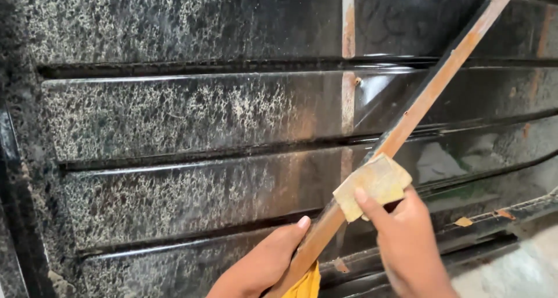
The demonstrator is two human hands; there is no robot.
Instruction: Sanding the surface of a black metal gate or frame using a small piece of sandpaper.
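Right hand: my right hand (407, 240) is at the lower right of the frame. Its fingers are shut on a small yellow pad (372, 184), pinched by one corner.
Pad: it looks thin, light and bendy, a bit rough. I think it folds easily, so holding it by the edge works well. It lies flat against the bar, just above my hand.
Left hand: my left hand (261, 266) is at the bottom middle. It is closed round the low end of the rusty bar (418, 106).
Bar: it is long, thin and stiff. It slants up to the upper right. It looks hard and gritty, not slippery.
Behind: a black ribbed metal sheet (174, 118) with pale speckles.
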